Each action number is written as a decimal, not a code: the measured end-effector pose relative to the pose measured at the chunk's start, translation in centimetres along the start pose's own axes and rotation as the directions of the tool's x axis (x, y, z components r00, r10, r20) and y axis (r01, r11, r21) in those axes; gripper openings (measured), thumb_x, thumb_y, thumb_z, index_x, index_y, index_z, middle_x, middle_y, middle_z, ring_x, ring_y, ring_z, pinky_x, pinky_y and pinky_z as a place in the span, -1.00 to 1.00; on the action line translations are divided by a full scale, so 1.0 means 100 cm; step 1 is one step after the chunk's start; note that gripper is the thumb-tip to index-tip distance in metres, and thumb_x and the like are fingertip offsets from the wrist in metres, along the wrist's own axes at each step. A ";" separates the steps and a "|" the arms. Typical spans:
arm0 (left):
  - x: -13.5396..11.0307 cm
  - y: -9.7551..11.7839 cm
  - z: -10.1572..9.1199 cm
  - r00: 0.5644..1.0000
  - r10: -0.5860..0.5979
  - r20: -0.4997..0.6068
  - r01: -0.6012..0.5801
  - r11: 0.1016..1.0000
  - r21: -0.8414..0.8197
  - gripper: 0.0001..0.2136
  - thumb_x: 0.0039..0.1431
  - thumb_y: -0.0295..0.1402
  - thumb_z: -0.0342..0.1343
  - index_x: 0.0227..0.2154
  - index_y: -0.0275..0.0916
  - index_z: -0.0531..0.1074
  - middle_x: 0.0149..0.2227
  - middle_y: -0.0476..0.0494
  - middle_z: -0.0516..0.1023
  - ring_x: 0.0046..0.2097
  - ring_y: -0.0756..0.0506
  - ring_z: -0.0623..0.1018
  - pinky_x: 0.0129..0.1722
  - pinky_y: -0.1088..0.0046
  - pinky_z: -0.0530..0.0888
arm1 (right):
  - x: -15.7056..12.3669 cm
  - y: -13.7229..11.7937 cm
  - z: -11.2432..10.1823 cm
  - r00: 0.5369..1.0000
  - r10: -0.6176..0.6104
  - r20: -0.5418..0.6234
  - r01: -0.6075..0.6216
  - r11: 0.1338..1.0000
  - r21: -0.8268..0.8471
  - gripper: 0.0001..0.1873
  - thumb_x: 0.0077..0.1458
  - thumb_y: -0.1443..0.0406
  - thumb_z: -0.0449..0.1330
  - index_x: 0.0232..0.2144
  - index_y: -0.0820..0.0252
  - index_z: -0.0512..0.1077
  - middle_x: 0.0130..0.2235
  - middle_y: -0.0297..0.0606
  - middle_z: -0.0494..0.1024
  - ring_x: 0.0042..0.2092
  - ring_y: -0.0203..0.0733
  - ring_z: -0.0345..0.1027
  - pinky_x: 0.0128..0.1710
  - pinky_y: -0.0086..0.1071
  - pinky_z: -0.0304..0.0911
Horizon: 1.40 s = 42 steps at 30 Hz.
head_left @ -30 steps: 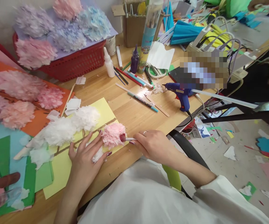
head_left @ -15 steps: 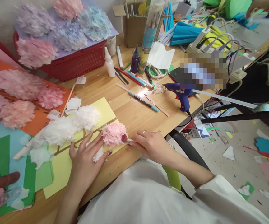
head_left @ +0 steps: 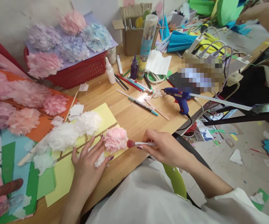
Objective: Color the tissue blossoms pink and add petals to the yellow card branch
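Note:
My right hand point(head_left: 164, 147) grips a makeup brush point(head_left: 142, 143) by its pale handle. Its pink-tinted bristles are just right of a pink tissue-paper flower point(head_left: 115, 139), with a small gap between. My left hand point(head_left: 90, 165) lies with fingers spread on a yellow sheet point(head_left: 59, 189), its fingertips at the flower's left edge. White tissue paper point(head_left: 99, 160) shows between its thumb and fingers. A brown branch line point(head_left: 66, 153) runs across the sheet, and white tissue flowers point(head_left: 87, 122) sit beyond my fingers.
A blue glue gun point(head_left: 178, 99) lies near the table's right edge, with pens point(head_left: 143, 106) and glue bottles point(head_left: 110, 71) beyond. Behind stands a red basket point(head_left: 78, 73) bearing pastel flowers. Coloured sheets point(head_left: 27, 168) cover the left. Another person's hand point(head_left: 255, 15) is at upper right.
My right hand has drawn the brush back to the right, so its bristles have come off the pink flower. My left hand stays on the sheet. The view has shifted slightly.

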<state>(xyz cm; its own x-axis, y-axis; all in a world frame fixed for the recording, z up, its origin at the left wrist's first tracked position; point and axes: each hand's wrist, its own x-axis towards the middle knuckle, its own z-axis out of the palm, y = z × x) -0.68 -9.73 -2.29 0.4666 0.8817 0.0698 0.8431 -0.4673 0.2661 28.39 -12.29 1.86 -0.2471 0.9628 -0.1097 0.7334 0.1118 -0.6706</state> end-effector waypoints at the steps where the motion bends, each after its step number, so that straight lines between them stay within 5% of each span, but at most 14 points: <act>1: 0.000 -0.002 0.001 1.000 0.018 -0.007 -0.018 1.000 0.016 -0.75 0.21 -0.21 0.08 -0.08 0.00 0.50 0.05 -0.17 0.57 0.19 -0.35 0.42 0.23 -0.26 -0.01 | 0.001 0.000 0.003 1.000 -0.017 -0.010 0.016 1.000 -0.014 -0.79 0.23 0.18 0.14 -0.39 0.15 0.26 -0.48 -0.39 0.45 -0.47 -0.31 0.25 -0.48 -0.45 -0.03; 8: -0.001 -0.006 0.004 0.998 0.051 0.027 -0.053 0.998 0.047 -0.73 0.21 -0.21 0.08 -0.03 0.01 0.47 0.08 -0.17 0.54 0.21 -0.35 0.40 0.23 -0.24 -0.02 | 0.018 0.004 0.032 0.968 -0.092 -0.233 0.090 0.996 -0.022 -0.80 0.25 0.25 0.13 -0.43 0.17 0.36 -0.44 -0.33 0.43 -0.40 -0.29 0.28 -0.42 -0.43 0.06; 12: -0.001 -0.005 0.005 0.998 0.063 -0.009 -0.062 0.994 0.087 -0.75 0.21 -0.21 0.08 -0.06 0.04 0.48 0.07 -0.13 0.55 0.18 -0.34 0.43 0.25 -0.21 -0.04 | 0.018 0.005 0.019 0.858 -0.025 -0.514 0.091 0.991 0.103 -0.80 0.21 0.18 0.19 -0.39 0.17 0.45 -0.47 -0.32 0.48 -0.47 -0.31 0.26 -0.45 -0.42 0.09; 14: -0.001 -0.006 0.006 0.997 0.070 -0.010 -0.069 0.993 0.092 -0.76 0.21 -0.21 0.08 -0.08 0.03 0.49 0.08 -0.13 0.55 0.17 -0.34 0.43 0.26 -0.21 -0.06 | 0.022 0.005 0.013 0.834 0.002 -0.552 0.086 0.987 0.134 -0.75 0.22 0.15 0.18 -0.42 0.17 0.47 -0.53 -0.34 0.47 -0.52 -0.33 0.19 -0.50 -0.42 0.04; 18: -0.001 -0.005 0.004 0.999 0.044 0.022 -0.045 0.997 0.063 -0.75 0.23 -0.19 0.03 -0.09 0.00 0.50 0.09 -0.15 0.54 0.18 -0.38 0.42 0.23 -0.30 -0.06 | 0.042 0.010 0.008 0.915 0.026 -0.403 0.034 0.990 0.140 -0.57 0.23 0.15 0.12 -0.64 0.20 0.31 -0.64 -0.43 0.24 -0.55 -0.38 0.04 -0.52 -0.42 -0.06; 22: 0.001 -0.001 -0.002 0.999 -0.011 0.040 0.010 1.000 0.012 -0.76 0.19 -0.18 0.07 -0.11 0.06 0.52 0.07 -0.14 0.55 0.18 -0.41 0.42 0.21 -0.36 -0.02 | 0.067 0.014 -0.006 0.998 -0.042 -0.039 0.049 0.980 0.193 -0.58 0.06 0.17 0.26 -0.66 0.18 0.18 -0.64 -0.50 0.19 -0.56 -0.43 -0.02 -0.53 -0.44 -0.11; 27: 0.001 0.003 -0.007 1.000 -0.001 0.023 0.001 1.000 -0.016 -0.75 0.16 -0.19 0.13 -0.08 0.09 0.49 0.06 -0.12 0.56 0.18 -0.36 0.43 0.25 -0.31 -0.05 | 0.100 0.015 -0.015 0.975 -0.026 -0.222 0.069 0.980 0.188 -0.58 0.04 0.22 0.22 -0.64 0.15 0.06 -0.62 -0.54 0.08 -0.53 -0.42 -0.07 -0.50 -0.44 -0.14; 30: 0.000 0.003 -0.005 1.000 0.003 0.000 -0.003 1.000 -0.022 -0.76 0.14 -0.22 0.16 -0.10 0.09 0.50 0.05 -0.13 0.57 0.18 -0.35 0.43 0.26 -0.29 -0.06 | 0.119 0.017 -0.018 0.973 -0.228 0.028 0.222 0.965 0.141 -0.63 -0.03 0.36 0.19 -0.66 0.16 0.05 -0.62 -0.55 0.05 -0.53 -0.43 -0.08 -0.48 -0.43 -0.16; 32: -0.001 0.004 -0.004 1.000 -0.011 0.012 0.011 0.999 -0.038 -0.76 0.15 -0.23 0.16 -0.11 0.08 0.49 0.06 -0.13 0.56 0.19 -0.35 0.42 0.25 -0.30 -0.04 | 0.129 0.018 -0.024 0.919 -0.311 0.243 0.278 0.947 0.158 -0.63 -0.08 0.39 0.19 -0.69 0.17 0.04 -0.63 -0.55 0.04 -0.54 -0.43 -0.09 -0.49 -0.43 -0.17; 34: -0.001 0.005 -0.004 0.998 -0.042 0.039 0.044 0.997 -0.058 -0.77 0.16 -0.24 0.14 -0.10 0.09 0.49 0.08 -0.11 0.54 0.21 -0.35 0.40 0.23 -0.32 -0.01 | 0.137 0.017 -0.029 0.931 -0.280 0.235 0.252 0.957 0.142 -0.61 -0.07 0.36 0.19 -0.70 0.16 0.03 -0.65 -0.55 0.02 -0.55 -0.43 -0.10 -0.49 -0.41 -0.19; 37: -0.001 0.006 -0.006 0.993 -0.087 0.085 0.095 0.992 -0.084 -0.78 0.18 -0.23 0.12 -0.10 0.09 0.48 0.11 -0.10 0.52 0.24 -0.36 0.36 0.20 -0.38 0.01 | 0.141 0.012 -0.028 0.977 -0.205 0.062 0.203 0.979 0.033 -0.63 -0.01 0.31 0.17 -0.69 0.16 0.06 -0.65 -0.54 0.05 -0.56 -0.42 -0.11 -0.49 -0.40 -0.19; 42: 0.001 0.009 -0.008 0.990 -0.104 0.096 0.116 0.986 -0.124 -0.77 0.16 -0.25 0.15 -0.11 0.07 0.51 0.09 -0.09 0.53 0.23 -0.37 0.37 0.21 -0.39 -0.04 | 0.131 0.003 -0.023 0.909 -0.250 0.332 0.256 0.966 0.027 -0.66 -0.06 0.34 0.21 -0.69 0.18 0.12 -0.66 -0.54 0.09 -0.57 -0.43 -0.07 -0.53 -0.44 -0.15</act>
<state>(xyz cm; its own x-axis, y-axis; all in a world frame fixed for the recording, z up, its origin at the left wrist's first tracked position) -0.13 -10.04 -1.26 0.3998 0.9152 -0.0509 0.8517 -0.3504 0.3896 26.89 0.91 1.91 -0.6187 0.7657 -0.1755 0.6283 0.3483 -0.6957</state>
